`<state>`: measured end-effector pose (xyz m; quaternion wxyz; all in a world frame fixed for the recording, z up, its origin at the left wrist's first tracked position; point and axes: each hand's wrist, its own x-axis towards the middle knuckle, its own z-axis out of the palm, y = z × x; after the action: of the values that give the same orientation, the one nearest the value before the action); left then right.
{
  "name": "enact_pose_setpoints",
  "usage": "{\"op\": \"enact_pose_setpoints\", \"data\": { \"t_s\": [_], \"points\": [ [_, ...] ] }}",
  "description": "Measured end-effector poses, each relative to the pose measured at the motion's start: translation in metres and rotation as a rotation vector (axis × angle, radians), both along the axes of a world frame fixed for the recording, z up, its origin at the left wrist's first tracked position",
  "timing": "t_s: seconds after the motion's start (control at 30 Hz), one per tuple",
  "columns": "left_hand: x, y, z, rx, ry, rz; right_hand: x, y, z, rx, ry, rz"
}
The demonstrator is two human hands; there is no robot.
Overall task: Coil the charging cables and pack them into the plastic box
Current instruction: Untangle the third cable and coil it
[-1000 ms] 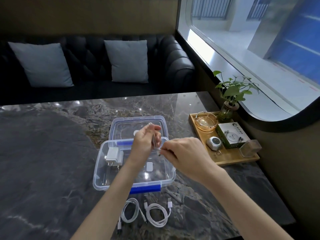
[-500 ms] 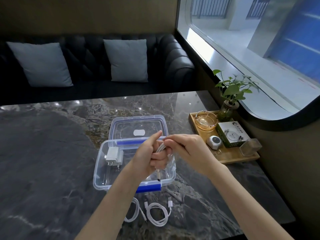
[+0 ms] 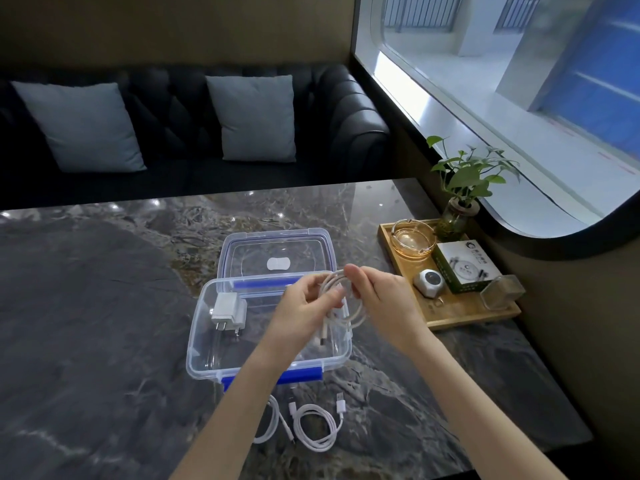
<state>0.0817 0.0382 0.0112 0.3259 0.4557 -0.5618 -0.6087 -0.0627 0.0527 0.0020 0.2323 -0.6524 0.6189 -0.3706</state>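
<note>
A dark marble surface [image 3: 104,306] carries an open plastic box [image 3: 201,348] with a white charger [image 3: 227,310] inside. Above the box, the left hand [image 3: 304,306] pinches a white cable [image 3: 358,313] gathered into loops while the right hand [image 3: 384,299] grips the top of the coil. Coiling looks nearly finished; next, tuck the dangling end and lower the coil in. Two more cables [image 3: 317,427] wait near the box.

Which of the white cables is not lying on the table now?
The white cable held in loops by both hands above the open plastic box; the other two cables lie on the table before it.
</note>
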Motion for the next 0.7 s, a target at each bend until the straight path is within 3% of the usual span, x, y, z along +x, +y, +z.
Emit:
{"op": "enact_pose_setpoints", "data": {
  "t_s": [0.13, 0.23, 0.37, 0.5, 0.7],
  "points": [
    [0.012, 0.008, 0.001, -0.378, -0.342, 0.022, -0.008, -0.001, 0.001, 0.050, -0.042, -0.037],
    [0.020, 0.007, 0.007, -0.518, -0.485, 0.015, -0.011, -0.002, 0.000, 0.055, -0.025, -0.051],
    [0.019, 0.008, 0.018, -0.345, -0.400, -0.087, -0.016, -0.004, 0.000, 0.014, -0.004, -0.073],
    [0.010, 0.004, 0.007, -0.278, -0.413, -0.025, -0.011, -0.004, 0.002, -0.022, 0.008, -0.073],
    [-0.004, 0.009, -0.006, -0.238, -0.219, 0.047, 0.002, -0.002, 0.000, -0.041, -0.096, -0.124]
  ]
}}
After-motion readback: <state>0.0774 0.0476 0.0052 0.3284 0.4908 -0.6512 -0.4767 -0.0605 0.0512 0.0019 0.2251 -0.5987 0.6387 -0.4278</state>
